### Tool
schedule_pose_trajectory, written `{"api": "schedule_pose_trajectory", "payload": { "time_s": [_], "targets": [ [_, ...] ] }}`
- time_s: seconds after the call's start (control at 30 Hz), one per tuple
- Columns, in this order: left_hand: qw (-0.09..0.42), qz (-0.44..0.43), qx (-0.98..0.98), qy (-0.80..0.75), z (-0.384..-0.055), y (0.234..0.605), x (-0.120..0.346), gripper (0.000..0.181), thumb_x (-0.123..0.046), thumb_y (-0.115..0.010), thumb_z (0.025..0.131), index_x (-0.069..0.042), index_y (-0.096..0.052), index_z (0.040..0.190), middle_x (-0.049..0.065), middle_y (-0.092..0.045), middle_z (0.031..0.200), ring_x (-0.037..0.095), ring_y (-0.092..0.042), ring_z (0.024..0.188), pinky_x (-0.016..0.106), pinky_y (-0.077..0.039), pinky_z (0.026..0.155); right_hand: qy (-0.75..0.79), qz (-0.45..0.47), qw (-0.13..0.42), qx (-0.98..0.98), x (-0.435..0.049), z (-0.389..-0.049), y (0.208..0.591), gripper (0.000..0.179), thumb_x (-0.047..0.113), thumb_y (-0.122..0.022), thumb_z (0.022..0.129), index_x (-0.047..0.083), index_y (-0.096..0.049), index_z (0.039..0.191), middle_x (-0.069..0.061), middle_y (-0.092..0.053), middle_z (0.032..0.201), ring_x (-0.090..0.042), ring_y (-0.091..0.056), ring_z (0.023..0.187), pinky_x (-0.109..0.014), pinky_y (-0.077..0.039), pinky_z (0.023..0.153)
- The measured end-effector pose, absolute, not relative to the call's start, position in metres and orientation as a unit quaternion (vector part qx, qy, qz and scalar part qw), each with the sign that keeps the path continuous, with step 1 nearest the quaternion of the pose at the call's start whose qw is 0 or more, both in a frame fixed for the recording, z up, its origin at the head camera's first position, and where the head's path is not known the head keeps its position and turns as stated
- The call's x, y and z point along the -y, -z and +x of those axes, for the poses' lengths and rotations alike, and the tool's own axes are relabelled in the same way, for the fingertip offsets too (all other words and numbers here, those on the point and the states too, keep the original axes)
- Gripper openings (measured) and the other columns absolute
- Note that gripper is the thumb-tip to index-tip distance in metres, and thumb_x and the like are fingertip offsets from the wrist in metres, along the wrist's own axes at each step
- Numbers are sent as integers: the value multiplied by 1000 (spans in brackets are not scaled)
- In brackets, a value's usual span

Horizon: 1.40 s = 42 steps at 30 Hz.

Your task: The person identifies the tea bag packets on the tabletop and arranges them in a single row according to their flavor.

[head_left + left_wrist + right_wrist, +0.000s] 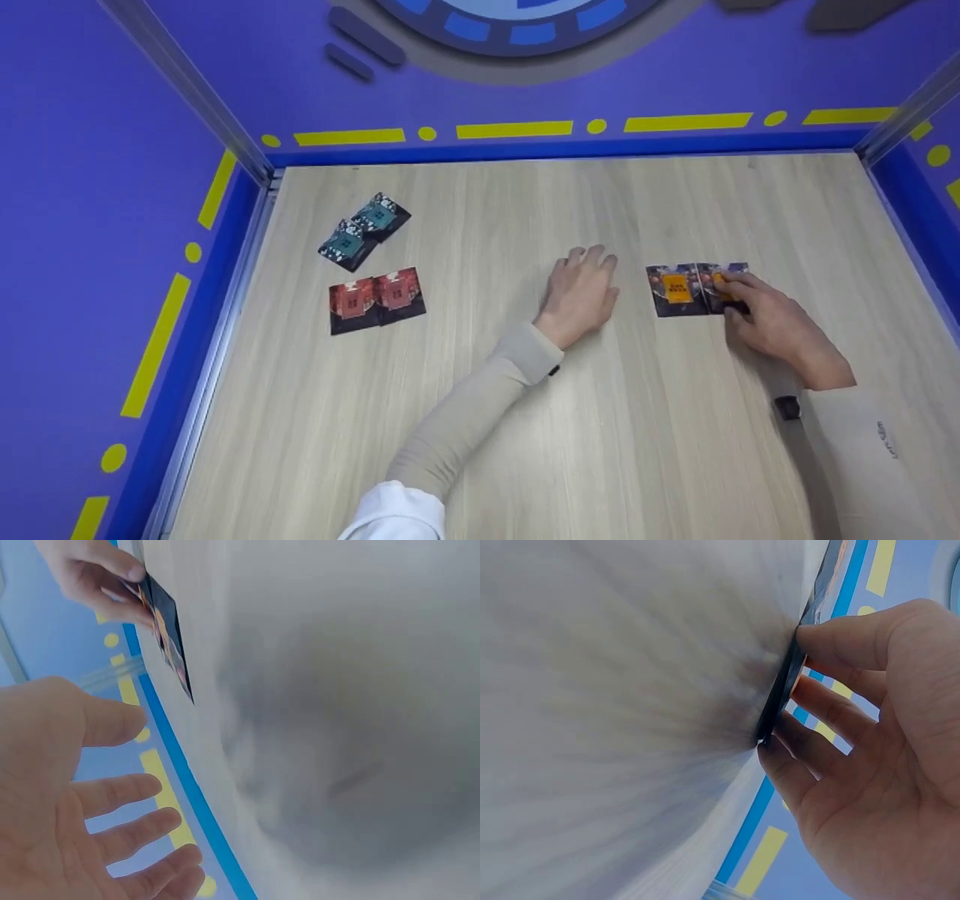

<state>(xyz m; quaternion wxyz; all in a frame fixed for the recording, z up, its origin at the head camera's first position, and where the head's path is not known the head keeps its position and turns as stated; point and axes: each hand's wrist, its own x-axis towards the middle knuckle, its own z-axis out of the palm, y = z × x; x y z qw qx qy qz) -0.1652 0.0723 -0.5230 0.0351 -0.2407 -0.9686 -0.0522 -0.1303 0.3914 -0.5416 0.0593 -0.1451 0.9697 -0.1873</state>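
Observation:
Two dark flat square packets with orange centres lie side by side at the right of the table. My right hand [776, 319] grips the right orange packet [739, 306], thumb at its near edge and fingers over its top, hiding part of the design. In the right wrist view the packet [780, 686] appears edge-on between thumb and fingers. The left orange packet [678, 290] meets its left side. Nearer the table's middle, my left hand [579, 294] is palm down, fingers loosely bent and holding nothing; the left wrist view shows the fingers [131, 836] spread apart.
On the left, two red packets [377, 300] overlap slightly. Behind them two teal packets [364, 231] lie at an angle, also overlapping. Blue walls with yellow marks [514, 130] bound the wooden table [495, 202] at the back and sides.

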Motion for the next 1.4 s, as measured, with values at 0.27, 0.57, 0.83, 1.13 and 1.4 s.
{"api": "schedule_pose_trajectory", "payload": {
  "time_s": [0.27, 0.57, 0.83, 1.13, 1.4],
  "targets": [
    [21, -202, 976, 81, -171, 533, -16, 52, -39, -62, 107, -13, -59, 152, 9, -56, 157, 32, -56, 142, 45, -52, 113, 191, -151, 61, -968, -391, -132, 542, 51, 1, -63, 98, -9, -55, 148, -33, -45, 156, -61, -48, 137, -75, -45, 105],
    [23, -137, 982, 128, -167, 540, 72, 54, -35, -65, 106, -8, -57, 152, 16, -54, 158, 40, -53, 143, 55, -48, 115, 195, -148, 56, -968, -392, -131, 542, 51, 0, -64, 97, -10, -56, 147, -34, -45, 156, -62, -48, 136, -75, -45, 104],
    [36, -85, 983, 160, -147, 544, 138, 54, -29, -67, 105, -3, -57, 151, 21, -54, 155, 44, -51, 143, 61, -44, 116, 194, -147, 59, -968, -392, -132, 543, 51, 1, -63, 97, -10, -56, 147, -35, -44, 156, -62, -46, 137, -76, -43, 105],
    [46, -60, 986, 150, -128, 552, 173, 48, -24, -65, 105, -2, -59, 147, 22, -55, 154, 46, -51, 141, 63, -50, 109, 198, -151, 56, -967, -393, -132, 541, 52, 0, -63, 97, -11, -55, 147, -35, -44, 156, -62, -46, 138, -75, -44, 105],
    [29, -30, 987, 153, -127, 550, 187, 48, -23, -62, 107, -4, -57, 151, 20, -52, 156, 47, -49, 143, 64, -44, 116, 198, -154, 52, -966, -393, -130, 542, 52, 0, -62, 96, -10, -56, 147, -35, -44, 155, -62, -47, 136, -75, -45, 103]
  ]
}}
